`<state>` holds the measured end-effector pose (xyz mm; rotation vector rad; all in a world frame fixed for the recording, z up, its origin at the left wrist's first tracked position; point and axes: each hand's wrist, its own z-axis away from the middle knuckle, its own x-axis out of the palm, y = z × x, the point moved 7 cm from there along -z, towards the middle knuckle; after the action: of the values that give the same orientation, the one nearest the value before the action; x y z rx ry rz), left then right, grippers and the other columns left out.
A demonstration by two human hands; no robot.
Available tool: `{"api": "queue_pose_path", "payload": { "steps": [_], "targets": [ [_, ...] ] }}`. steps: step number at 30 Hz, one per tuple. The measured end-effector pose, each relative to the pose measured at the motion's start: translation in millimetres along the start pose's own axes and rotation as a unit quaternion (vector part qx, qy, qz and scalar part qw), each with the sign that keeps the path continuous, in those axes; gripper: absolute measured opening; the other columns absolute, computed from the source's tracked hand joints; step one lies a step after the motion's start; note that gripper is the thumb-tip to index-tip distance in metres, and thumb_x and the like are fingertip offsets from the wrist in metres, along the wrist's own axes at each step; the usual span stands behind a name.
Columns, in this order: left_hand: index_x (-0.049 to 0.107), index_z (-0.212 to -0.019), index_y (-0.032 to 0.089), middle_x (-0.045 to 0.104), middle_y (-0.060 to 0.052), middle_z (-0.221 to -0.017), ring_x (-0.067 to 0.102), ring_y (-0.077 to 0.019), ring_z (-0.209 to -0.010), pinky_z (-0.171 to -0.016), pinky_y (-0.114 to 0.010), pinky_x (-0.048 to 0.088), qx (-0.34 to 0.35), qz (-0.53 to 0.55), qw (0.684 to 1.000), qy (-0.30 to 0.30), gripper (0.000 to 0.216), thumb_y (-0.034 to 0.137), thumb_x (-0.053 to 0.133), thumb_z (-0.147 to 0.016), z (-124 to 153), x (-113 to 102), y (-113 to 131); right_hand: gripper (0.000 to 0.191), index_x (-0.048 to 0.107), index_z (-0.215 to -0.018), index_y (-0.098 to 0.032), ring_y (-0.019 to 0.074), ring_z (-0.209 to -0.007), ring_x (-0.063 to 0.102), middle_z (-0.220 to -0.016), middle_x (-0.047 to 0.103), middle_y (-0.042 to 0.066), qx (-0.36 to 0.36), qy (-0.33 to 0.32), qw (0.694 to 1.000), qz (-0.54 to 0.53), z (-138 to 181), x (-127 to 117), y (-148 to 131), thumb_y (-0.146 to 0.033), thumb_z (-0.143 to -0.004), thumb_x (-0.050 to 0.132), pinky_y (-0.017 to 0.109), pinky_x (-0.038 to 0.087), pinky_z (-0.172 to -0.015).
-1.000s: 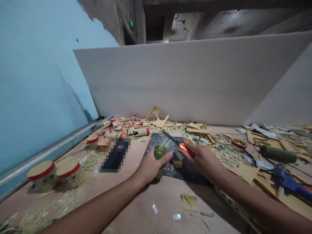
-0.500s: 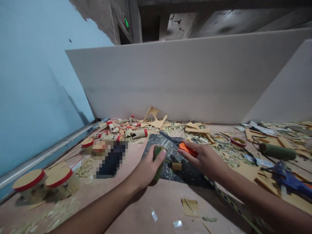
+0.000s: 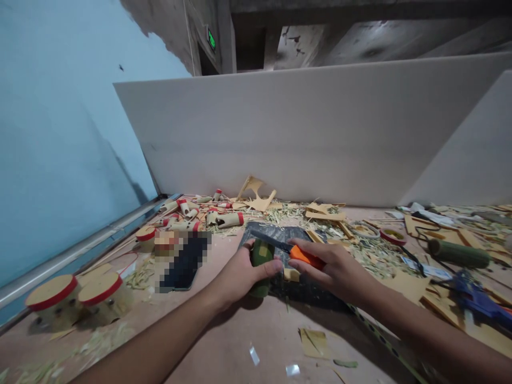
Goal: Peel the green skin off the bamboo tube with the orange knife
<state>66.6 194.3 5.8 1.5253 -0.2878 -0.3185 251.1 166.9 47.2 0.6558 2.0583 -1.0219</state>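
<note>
Down swings the knife [image 3: 296,253], blade overlapping the top of the green bamboo piece [image 3: 262,255]! Right hand [image 3: 340,264] wraps the orange handle [image 3: 307,258] at the bamboo's three o'clock; left hand [image 3: 240,272] clasps the bamboo, nine o'clock on the dark mat [image 3: 312,293], apparently for steadiness.

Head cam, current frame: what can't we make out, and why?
All in the head view:
Green bamboo piece: partly covered by the left hand.
Knife: part of its handle is hidden by the right hand.
Phone: largely masked by pixelation.
Glue gun: cut off by the right edge.
Green sign: lettering too small.
</note>
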Motion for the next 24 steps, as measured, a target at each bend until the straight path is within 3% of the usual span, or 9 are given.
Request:
{"api": "queue_pose_path", "payload": {
  "steps": [4, 10, 15, 20, 24],
  "targets": [
    [0.06, -0.111, 0.02, 0.075, -0.01, -0.106, 0.07, -0.0211, -0.094, -0.086, -0.034, 0.053, 0.02, 0.006, 1.0, -0.013, 0.059, 0.05, 0.092, -0.071, 2, 3, 5, 0.053, 0.071, -0.137, -0.019, 0.0231, -0.086, 0.076, -0.11, 0.081, 0.012, -0.005, -0.014, 1.0, -0.007, 1, 2, -1, -0.054, -0.1, 0.056, 0.032, 0.058, -0.076],
    [0.068, -0.101, 0.019, 0.074, -0.007, -0.099, 0.068, -0.0197, -0.089, -0.085, -0.033, 0.052, 0.011, 0.041, 0.999, -0.029, 0.051, 0.05, 0.092, -0.069, 2, 7, 0, 0.056, 0.066, -0.143, -0.018, 0.023, -0.086, 0.075, -0.11, 0.081, 0.013, -0.018, -0.058, 0.998, -0.013, 2, 11, -3, -0.053, -0.1, 0.058, 0.031, 0.056, -0.075],
    [0.065, -0.108, 0.021, 0.071, -0.004, -0.096, 0.066, -0.0199, -0.083, -0.075, -0.032, 0.051, -0.026, 0.023, 0.999, -0.004, 0.063, 0.049, 0.096, -0.061, 6, 7, -10, 0.05, 0.072, -0.134, -0.018, 0.0192, -0.078, 0.073, -0.103, 0.081, 0.011, -0.039, -0.112, 0.992, -0.051, 4, 19, -12, -0.053, -0.101, 0.058, 0.028, 0.051, -0.068],
    [0.065, -0.104, 0.02, 0.071, -0.005, -0.096, 0.065, -0.0208, -0.088, -0.075, -0.03, 0.051, -0.009, 0.012, 1.0, -0.02, 0.06, 0.047, 0.097, -0.06, 9, 9, -7, 0.043, 0.076, -0.129, -0.022, 0.0195, -0.075, 0.073, -0.098, 0.082, 0.011, -0.051, -0.111, 0.991, -0.055, 5, 18, -15, -0.05, -0.1, 0.06, 0.027, 0.053, -0.067],
    [0.066, -0.102, 0.021, 0.071, -0.002, -0.088, 0.065, -0.0182, -0.079, -0.066, -0.026, 0.048, -0.007, -0.019, 1.0, -0.003, 0.049, 0.042, 0.093, -0.067, 6, 7, -12, 0.046, 0.072, -0.135, -0.023, 0.0225, -0.08, 0.076, -0.1, 0.082, 0.011, -0.054, -0.091, 0.994, -0.007, 7, 26, -11, -0.049, -0.1, 0.058, 0.028, 0.053, -0.066]
  ]
}}
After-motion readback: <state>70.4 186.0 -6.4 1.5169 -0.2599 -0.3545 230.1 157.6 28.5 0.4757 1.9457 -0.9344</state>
